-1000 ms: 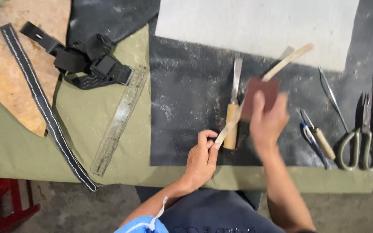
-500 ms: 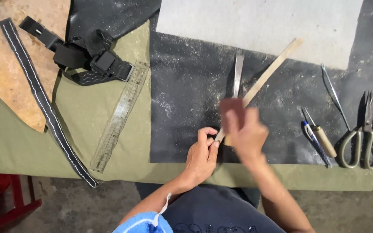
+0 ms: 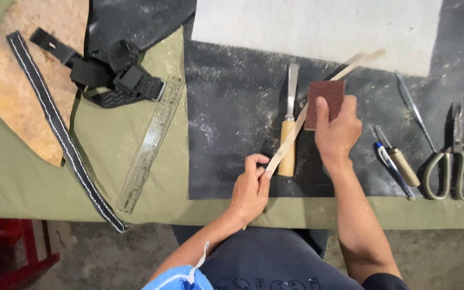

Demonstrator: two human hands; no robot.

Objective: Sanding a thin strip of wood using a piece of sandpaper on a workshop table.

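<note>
The left hand (image 3: 251,185) pinches the near end of a thin pale strip (image 3: 318,96) between thumb and fingertips, pressing it to the dusty black mat (image 3: 226,118). The strip's long axis runs from that pinch toward two o'clock, its far end lying near the white sheet (image 3: 318,27). The right hand (image 3: 339,129) is closed around a reddish-brown sanding block (image 3: 326,99), which rests on the strip about midway along, at one o'clock from the left hand. The right hand is thus the nearer one to the strip's free length; the left only anchors the near end. A wooden-handled chisel (image 3: 288,129) lies under the strip, pointing to twelve o'clock. At three o'clock from the right hand lie an awl (image 3: 396,156), a pen (image 3: 390,164) and scissors (image 3: 449,161); a steel ruler (image 3: 151,142) lies at nine o'clock on the green cloth (image 3: 28,188).
</note>
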